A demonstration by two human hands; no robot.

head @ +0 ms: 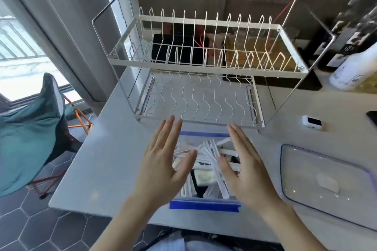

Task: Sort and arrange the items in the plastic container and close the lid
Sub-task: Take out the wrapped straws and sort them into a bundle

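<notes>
Clear plastic container (204,203) with blue rims sits at the counter's (98,161) near edge, full of jumbled white packets (212,161). Left hand (163,169) and right hand (247,171) hover over its two sides, fingers straight and released, holding nothing. Its lid (324,185) lies flat to the right; a wire dish rack (204,63) stands behind.

The dish rack (201,96) stands just behind the plastic container (204,205), blocking the far side. Bare bench (106,159) lies open to its left; to the right a strip of bench separates it from the lid (324,185)
</notes>
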